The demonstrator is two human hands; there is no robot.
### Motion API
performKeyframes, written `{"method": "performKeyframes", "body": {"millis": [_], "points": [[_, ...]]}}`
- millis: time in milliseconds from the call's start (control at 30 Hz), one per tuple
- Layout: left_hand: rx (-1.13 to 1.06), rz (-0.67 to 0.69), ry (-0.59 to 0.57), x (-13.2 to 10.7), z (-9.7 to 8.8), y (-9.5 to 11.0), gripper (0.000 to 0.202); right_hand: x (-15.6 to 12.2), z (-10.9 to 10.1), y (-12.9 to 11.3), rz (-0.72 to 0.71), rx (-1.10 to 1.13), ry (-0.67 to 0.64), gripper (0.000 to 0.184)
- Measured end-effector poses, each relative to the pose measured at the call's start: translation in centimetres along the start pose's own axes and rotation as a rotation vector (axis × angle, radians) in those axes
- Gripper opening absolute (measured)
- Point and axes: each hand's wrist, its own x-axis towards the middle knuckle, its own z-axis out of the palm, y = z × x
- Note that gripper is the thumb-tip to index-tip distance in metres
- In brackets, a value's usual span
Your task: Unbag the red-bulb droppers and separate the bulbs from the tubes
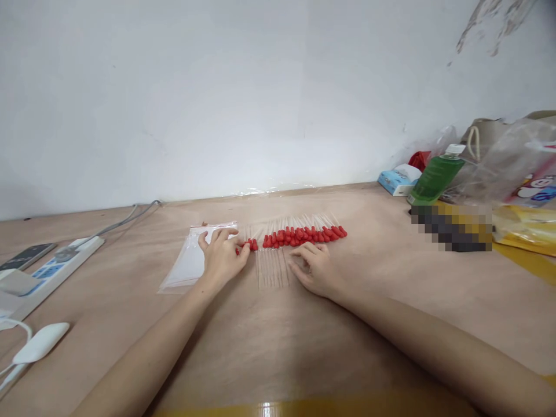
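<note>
A row of thin pale sticks with red tips [304, 234] lies across the middle of the table, the tips side by side. Below it are several thin, clear or pale sticks [273, 272] laid parallel. My left hand [223, 253] is at the row's left end, fingers spread and thumb by a small group of red tips [252, 244]; part of that group is hidden. Under and beside this hand lies a clear zip bag [185, 269] with something white in it. My right hand [319, 269] rests just below the red tips, fingers bent and thumb apart, nothing visible between them.
On the left are a white power strip [65, 272], a phone [28, 256] and a white cabled device [41, 343]. At the right back stand a tissue pack [396, 181], a tilted green bottle [436, 176] and plastic bags [499, 168]. A wall [260, 104] closes off the far side.
</note>
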Motion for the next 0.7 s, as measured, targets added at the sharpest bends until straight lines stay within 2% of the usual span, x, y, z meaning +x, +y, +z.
{"method": "performKeyframes", "body": {"millis": [67, 167, 267, 333, 400, 533, 700], "points": [[-0.022, -0.017, 0.049, -0.4, -0.8, 0.0, 0.016, -0.6, -0.8, 1.1, -0.027, 0.011, 0.006, 0.013], [-0.096, 0.032, 0.112, -1.4, -1.9, 0.9, 0.011, -1.4, -1.9, 2.0, -0.048, 0.019, 0.055, 0.023], [-0.205, 0.165, 0.06, -2.7, -2.1, 2.8, 0.01, -1.6, -2.7, 1.8, -0.077, -0.031, 0.13, 0.043], [-0.267, 0.254, 0.021, -3.6, -1.7, 4.0, 0.009, -1.6, -3.0, 1.3, -0.156, -0.091, 0.099, 0.052], [-0.321, 0.305, 0.022, -4.3, -1.1, 4.9, 0.009, -1.6, -3.1, 0.9, -0.251, -0.14, 0.028, 0.047], [-0.431, 0.304, 0.013, -4.9, -0.3, 5.3, 0.007, -1.7, -2.7, 0.5, -0.333, -0.162, -0.009, 0.018], [-0.472, 0.297, -0.106, -4.7, -0.3, 5.2, 0.017, -1.6, -2.0, 0.1, -0.36, -0.122, -0.006, 0.016]]}}
